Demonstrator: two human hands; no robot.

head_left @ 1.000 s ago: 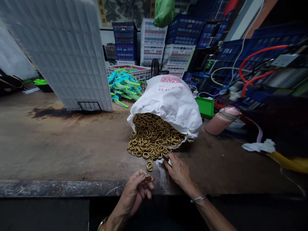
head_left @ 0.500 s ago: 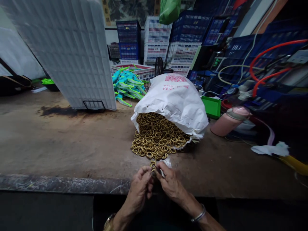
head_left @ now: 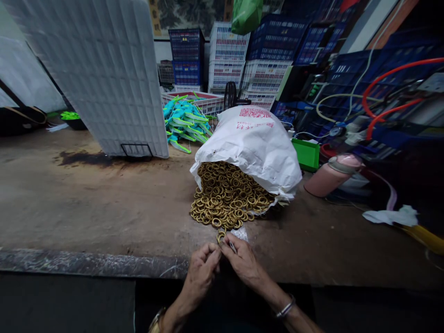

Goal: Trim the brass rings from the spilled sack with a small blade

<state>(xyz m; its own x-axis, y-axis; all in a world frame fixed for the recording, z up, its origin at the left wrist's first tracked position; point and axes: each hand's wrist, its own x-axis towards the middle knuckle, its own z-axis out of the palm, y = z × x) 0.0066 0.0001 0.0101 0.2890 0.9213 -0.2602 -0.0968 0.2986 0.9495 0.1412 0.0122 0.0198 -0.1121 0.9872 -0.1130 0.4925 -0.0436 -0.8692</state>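
A white sack [head_left: 253, 143] lies on its side on the worn brown table [head_left: 86, 203], spilling a heap of brass rings [head_left: 227, 199] toward me. Just below the heap, at the table's front edge, my left hand [head_left: 202, 273] and my right hand [head_left: 243, 263] meet fingertip to fingertip. Both are pinched closed. A brass ring [head_left: 220, 237] shows right at the fingertips, and a small dark slim tool [head_left: 231, 246] pokes from my right fingers. What my left fingers pinch is hidden. A bangle circles my right wrist.
A tall white gridded panel [head_left: 100, 74] stands at the back left. Behind the sack lie a teal and green bundle [head_left: 183, 122], stacked blue and white crates [head_left: 225, 55], a green box [head_left: 305, 155], a pink flask [head_left: 329, 173], and orange hoses [head_left: 388, 88] at the right.
My hands, apart a second ago with the left holding a ring near the edge, have come together below the heap. The view has shifted slightly.
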